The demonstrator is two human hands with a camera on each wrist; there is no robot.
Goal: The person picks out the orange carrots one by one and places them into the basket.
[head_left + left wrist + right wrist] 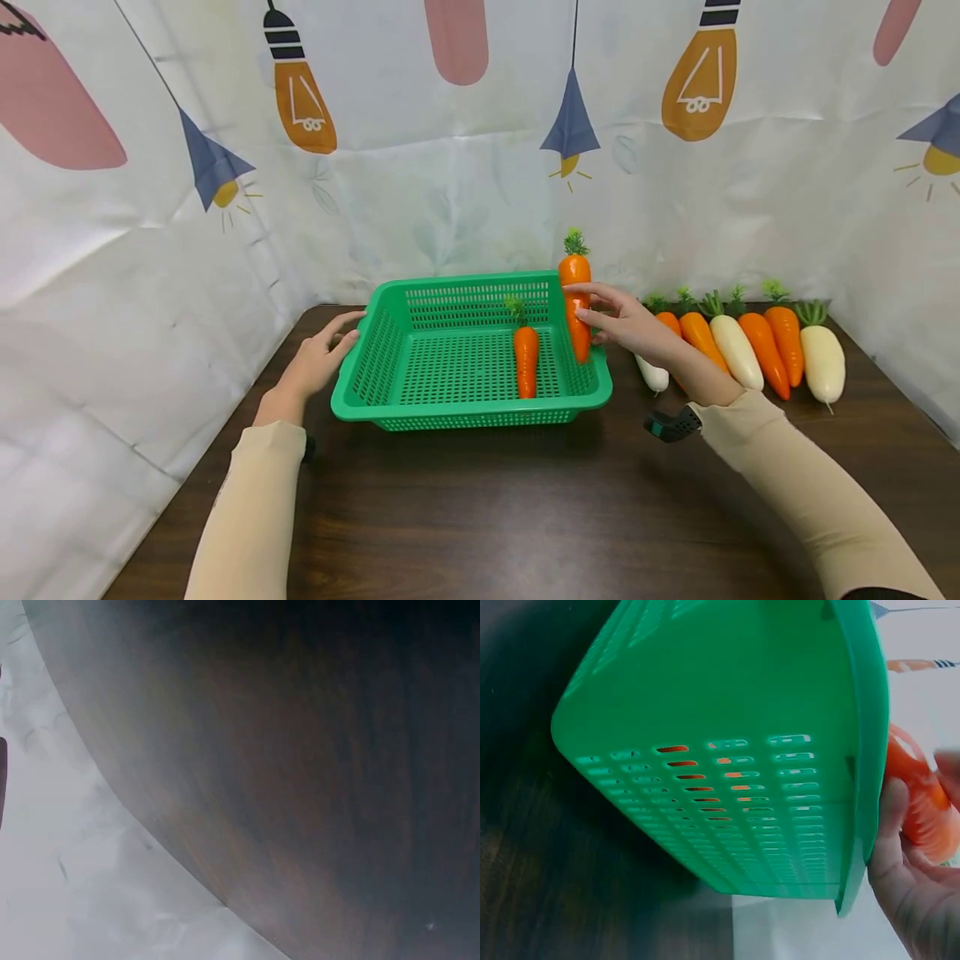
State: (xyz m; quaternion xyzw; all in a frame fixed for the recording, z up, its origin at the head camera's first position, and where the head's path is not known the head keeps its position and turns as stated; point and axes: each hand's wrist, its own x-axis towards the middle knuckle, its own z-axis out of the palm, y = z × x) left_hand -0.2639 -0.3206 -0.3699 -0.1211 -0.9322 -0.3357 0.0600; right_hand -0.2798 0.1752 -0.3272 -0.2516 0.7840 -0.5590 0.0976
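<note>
My right hand (628, 321) pinches an orange carrot (576, 279) with a green leafy top, tip pointing down, over the right end of a green plastic basket (480, 406). In the right wrist view, the thumb and fingers (889, 825) hold this carrot beside the basket's rim, and part of it is cut off by the frame edge. Another carrot (527, 358) lies inside the basket on the right side. My left hand (318, 362) touches the basket's left rim with its fingers fairly straight. The left wrist view shows neither that hand nor the basket.
On the dark wooden table (480, 508), several carrots (765, 354) and white radishes (823, 362) lie in a row right of the basket. One white radish (652, 375) is partly hidden behind my right hand. A patterned curtain (480, 192) hangs behind.
</note>
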